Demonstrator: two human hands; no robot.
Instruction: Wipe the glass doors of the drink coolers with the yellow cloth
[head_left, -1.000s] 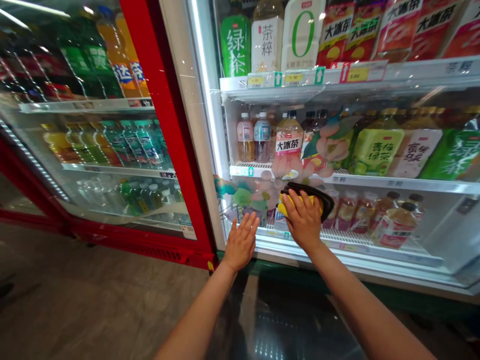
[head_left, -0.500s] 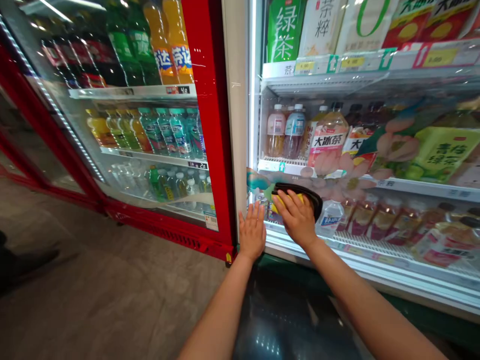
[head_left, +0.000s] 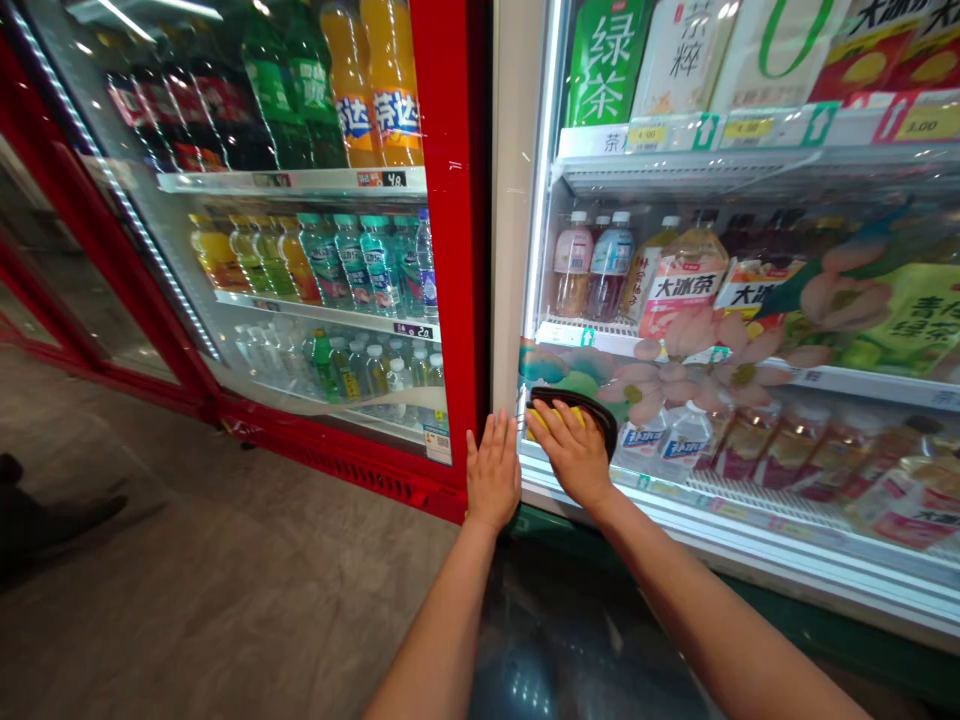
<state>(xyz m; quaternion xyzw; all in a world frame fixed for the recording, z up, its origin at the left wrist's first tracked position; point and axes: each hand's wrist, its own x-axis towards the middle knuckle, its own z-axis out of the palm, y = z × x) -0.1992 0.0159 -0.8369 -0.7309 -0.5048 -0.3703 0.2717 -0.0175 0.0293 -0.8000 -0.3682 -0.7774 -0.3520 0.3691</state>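
The right hand [head_left: 571, 455] has its grip over a black-and-yellow wiping pad [head_left: 601, 418], fingers bent only slightly and laid across the yellow face, so it presses more than it squeezes; the pad is at the lower left corner of the cooler's glass door [head_left: 645, 182], beside the beige frame [head_left: 516, 200]; the left hand [head_left: 493, 475] has hold of nothing, its fingers straight and close together over the foot of that frame, though how firmly it bears there I cannot tell; it would serve well as a brace while the right hand works; in my judgement the pad wants even pressure from all the fingers, its black rim laid flat and nosed right into the corner, with short overlapping strokes along the left edge; over the flower decal [head_left: 686, 382], just to the right of the pad, a lighter touch seems wise, lest its edge lift; farther out, iced-tea bottles [head_left: 686, 285] stand behind the glass, and the neighbouring cooler's red frame [head_left: 454, 230] rises left of the beige one, near enough that the left elbow is best held in.
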